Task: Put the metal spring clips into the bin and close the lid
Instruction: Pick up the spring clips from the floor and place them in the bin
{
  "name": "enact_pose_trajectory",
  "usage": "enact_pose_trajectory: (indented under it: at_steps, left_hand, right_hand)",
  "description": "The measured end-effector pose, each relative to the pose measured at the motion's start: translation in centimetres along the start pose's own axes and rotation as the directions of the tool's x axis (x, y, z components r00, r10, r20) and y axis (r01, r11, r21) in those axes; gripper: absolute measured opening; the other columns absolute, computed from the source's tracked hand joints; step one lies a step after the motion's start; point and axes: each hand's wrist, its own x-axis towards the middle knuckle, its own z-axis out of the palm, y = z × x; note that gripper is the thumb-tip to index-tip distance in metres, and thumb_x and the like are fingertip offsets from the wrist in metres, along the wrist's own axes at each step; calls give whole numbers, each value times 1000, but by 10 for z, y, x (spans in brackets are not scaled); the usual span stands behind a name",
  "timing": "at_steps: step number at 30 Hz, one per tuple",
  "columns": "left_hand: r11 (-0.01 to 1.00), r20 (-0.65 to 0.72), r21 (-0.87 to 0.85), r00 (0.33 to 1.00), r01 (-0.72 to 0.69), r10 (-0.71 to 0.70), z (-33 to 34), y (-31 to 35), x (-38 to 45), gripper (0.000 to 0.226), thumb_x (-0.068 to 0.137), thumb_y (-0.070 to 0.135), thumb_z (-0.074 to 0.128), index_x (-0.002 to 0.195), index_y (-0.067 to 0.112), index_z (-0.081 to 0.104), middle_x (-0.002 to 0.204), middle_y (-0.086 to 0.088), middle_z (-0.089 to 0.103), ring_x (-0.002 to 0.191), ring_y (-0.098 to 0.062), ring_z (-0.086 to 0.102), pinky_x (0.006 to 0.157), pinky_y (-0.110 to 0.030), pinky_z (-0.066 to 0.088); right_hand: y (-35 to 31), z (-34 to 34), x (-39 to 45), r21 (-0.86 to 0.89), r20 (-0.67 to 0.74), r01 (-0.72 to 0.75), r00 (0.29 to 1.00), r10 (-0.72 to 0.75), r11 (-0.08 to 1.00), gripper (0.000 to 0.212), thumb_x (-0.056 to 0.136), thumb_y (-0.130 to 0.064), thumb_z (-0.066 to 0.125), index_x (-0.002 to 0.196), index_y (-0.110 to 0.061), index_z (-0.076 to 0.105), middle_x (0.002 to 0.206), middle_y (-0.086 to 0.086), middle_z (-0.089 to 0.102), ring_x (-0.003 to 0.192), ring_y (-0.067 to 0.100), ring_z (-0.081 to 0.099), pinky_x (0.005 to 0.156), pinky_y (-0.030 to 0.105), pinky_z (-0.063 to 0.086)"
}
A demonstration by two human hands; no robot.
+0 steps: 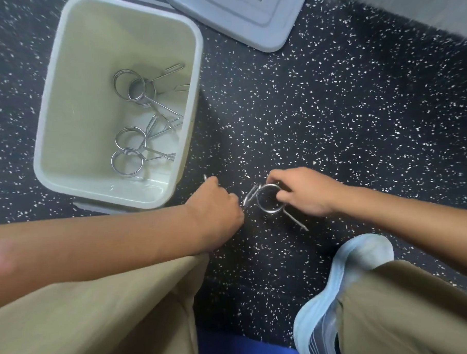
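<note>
The right hand (305,192) pinches the silver coiled spring clip (271,199) on the speckled floor; the left hand (217,204) is fisted around another clip's wire. The open cream plastic bin (51,126) lies far-left, nearer the left hand.

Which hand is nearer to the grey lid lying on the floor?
Right. The right hand is below the grey lid, pinching a spring clip; the left hand is farther left, beside the bin.

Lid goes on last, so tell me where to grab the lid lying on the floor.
Take the lid by its near rounded corner, coming from the bin side. It lies flat, apart from the bin, and that raised rim edge is the closest part to reach.
</note>
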Motion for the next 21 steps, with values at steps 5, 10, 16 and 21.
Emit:
enact_pose_trajectory:
  at_steps: [5, 10, 16, 21]
  left_hand:
    - [976, -116, -146, 977, 162, -180, -37, -28, -25, 16, 94, 14, 49, 98, 16, 65, 97, -3, 67, 85, -30, 71, 60, -33, 33]
    - [916, -274, -320, 902, 242, -334, -64, -49, -48, 23, 98, 39, 52, 106, 18, 54, 101, 1, 60, 85, -33, 68, 55, -36, 33]
    - [751, -368, -635, 784, 181, -500, -70, -84, -83, 26, 89, 46, 65, 84, 23, 54, 88, 2, 62, 83, -30, 64, 68, -41, 53]
    - [619, -312, -744, 688, 252, -655, -53, -121, -112, 28, 87, 36, 73, 70, 23, 55, 68, 2, 68, 61, -17, 63, 52, -23, 38]
  right_hand:
    - [7, -33, 2, 177, -126, -36, 990, 59, 984, 14, 95, -20, 58, 106, -28, 62, 86, -9, 67, 76, 15, 60, 70, 33, 47]
    - [1, -67, 3, 234, -248, 13, 968, 47, 972, 16, 94, -14, 59, 101, -27, 65, 74, -15, 63, 62, -6, 53, 58, 15, 37]
    - [-23, -102, 3, 280, -305, 63, 952, 27, 958, 21, 90, -11, 60, 99, -28, 70, 88, -4, 74, 79, 19, 65, 73, 38, 51]
    - [-49, -120, 3, 322, -323, 108, 946, 2, 941, 22, 90, -9, 59, 98, -25, 72, 82, 2, 73, 70, 20, 64, 69, 37, 51]
